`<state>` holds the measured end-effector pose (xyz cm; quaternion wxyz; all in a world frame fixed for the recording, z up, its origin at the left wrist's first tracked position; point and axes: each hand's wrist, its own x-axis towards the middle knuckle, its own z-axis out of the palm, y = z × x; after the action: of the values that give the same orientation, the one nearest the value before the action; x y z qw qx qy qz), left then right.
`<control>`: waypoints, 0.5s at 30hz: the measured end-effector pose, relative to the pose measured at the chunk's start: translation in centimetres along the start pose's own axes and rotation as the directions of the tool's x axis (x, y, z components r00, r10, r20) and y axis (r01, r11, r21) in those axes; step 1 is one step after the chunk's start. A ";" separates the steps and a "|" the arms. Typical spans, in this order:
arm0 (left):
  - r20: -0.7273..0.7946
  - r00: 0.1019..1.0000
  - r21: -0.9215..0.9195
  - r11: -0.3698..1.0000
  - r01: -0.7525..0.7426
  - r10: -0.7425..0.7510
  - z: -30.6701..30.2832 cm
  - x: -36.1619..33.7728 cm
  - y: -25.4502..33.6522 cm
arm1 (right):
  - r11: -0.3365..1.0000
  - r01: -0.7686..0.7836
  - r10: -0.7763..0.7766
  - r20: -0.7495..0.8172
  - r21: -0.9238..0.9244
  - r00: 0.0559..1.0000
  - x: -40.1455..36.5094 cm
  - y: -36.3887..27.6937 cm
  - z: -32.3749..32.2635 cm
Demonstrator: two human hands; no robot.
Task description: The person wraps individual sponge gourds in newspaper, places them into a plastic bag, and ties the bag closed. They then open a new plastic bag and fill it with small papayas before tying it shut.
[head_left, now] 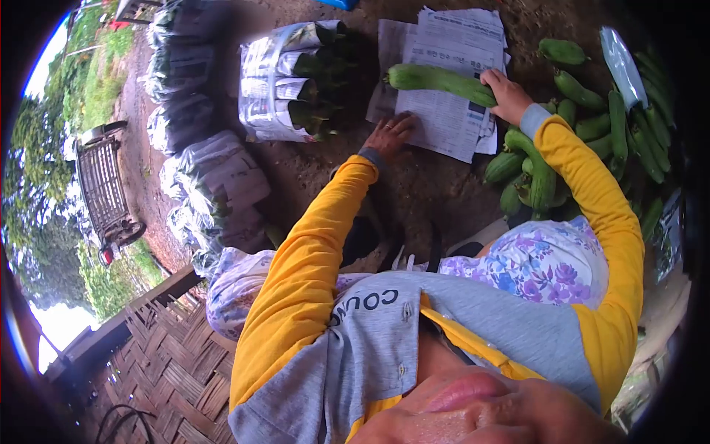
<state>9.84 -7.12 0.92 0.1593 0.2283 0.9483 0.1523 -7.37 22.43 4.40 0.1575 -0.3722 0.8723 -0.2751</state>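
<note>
A long green sponge gourd (440, 83) lies across printed newspaper sheets (444, 133), roughly parallel to their far edge. My right hand (507, 98) is closed around the gourd's right end. At the lower left edge of the newspaper, my left hand (390, 136) rests with its fingers stretched out and nothing in it. More green gourds (543, 174) are piled on the ground to the right, below and beyond my right forearm.
A bundle of newspaper-wrapped gourds (277, 81) in clear plastic stands left of the sheets. Further left is a row of packed plastic bundles (222, 174). A long plastic-wrapped item (623, 66) lies at the far right. Outside stands a slatted cart (106, 181).
</note>
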 end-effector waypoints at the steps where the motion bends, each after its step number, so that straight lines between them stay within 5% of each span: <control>1: -0.033 0.999 -0.024 1.000 -0.004 0.003 0.2 -0.1 0.0 | 1.000 -0.010 0.010 0.021 -0.020 1.000 0.1 0.2 0.0; 9: -0.138 0.989 -0.009 0.999 0.048 -0.049 -0.1 0.7 2.0 | 0.989 0.039 -0.027 0.081 -0.146 0.996 0.0 -0.3 -0.2; 15: -0.158 0.987 0.043 0.998 0.034 -0.027 0.4 1.4 1.0 | 0.981 0.060 -0.066 -0.028 -0.182 0.997 -0.8 -0.6 0.8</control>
<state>9.19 -5.49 0.58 0.0810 0.2046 0.9646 0.1457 -6.13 22.37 4.14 0.0995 -0.4078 0.8841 -0.2055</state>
